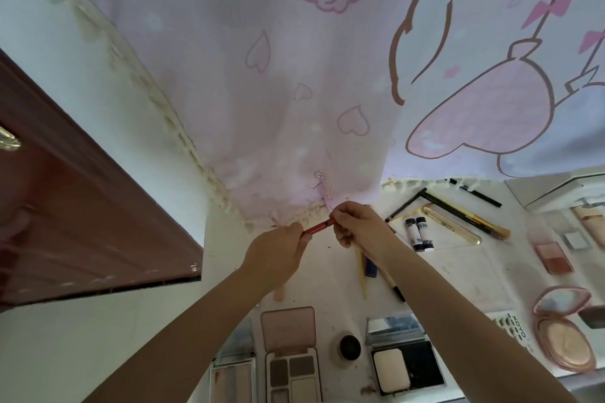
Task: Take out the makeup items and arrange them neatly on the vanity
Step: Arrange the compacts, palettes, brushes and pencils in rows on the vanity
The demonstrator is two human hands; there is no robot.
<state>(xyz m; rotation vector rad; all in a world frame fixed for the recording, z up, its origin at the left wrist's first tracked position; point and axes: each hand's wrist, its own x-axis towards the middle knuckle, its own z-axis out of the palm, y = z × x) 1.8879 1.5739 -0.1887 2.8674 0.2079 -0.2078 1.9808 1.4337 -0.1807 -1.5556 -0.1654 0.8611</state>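
Note:
A slim red makeup pencil [319, 227] is held level above the back of the white vanity top [451, 275], close to the curtain hem. My left hand [278, 255] pinches its left end. My right hand [358, 226] grips its right end. Laid out on the vanity are an open eyeshadow palette [292, 370], an open black compact with a white puff [404, 366], a small round black pot [349, 344], two black-and-white tubes [419, 234], a gold tube [453, 226], brushes and pencils [471, 214], a blush palette [553, 257] and a pink powder compact [564, 340].
A pink cartoon curtain [262, 75] with a tasselled edge hangs over the back of the vanity. A dark red wooden door [82, 206] stands at the left. A white box [556, 190] sits at the far right. More pencils [376, 275] lie under my right forearm.

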